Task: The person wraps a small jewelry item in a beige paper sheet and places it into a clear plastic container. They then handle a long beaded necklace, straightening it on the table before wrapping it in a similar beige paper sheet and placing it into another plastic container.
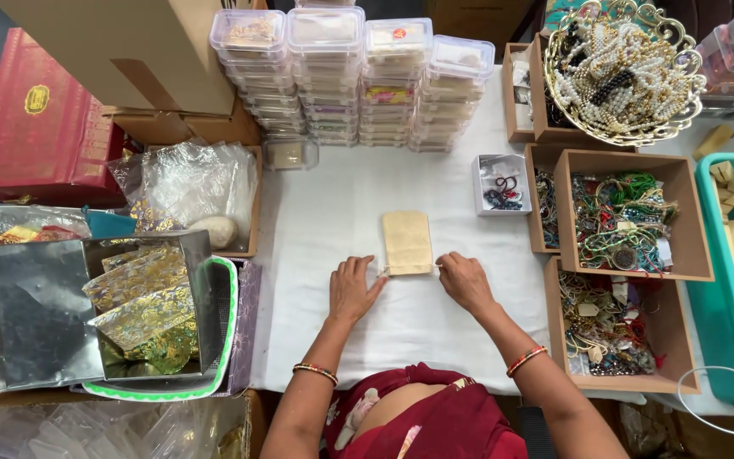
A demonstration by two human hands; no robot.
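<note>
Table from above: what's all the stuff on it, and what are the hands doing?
Pouch: one, beige, mid white cloth.
Clear lidded boxes: four stacks, behind the pouch.
Wooden trays: several, brown, right, full of jewellery.
Gold basket: one, top right, holding pearl strings.
Metal tin: one, silver, left, holding gold foil.
Red box: one, far left.
Left hand: touching the pouch's lower left corner.
Right hand: touching its lower right corner.

single head view, straight down, close over white table
</note>
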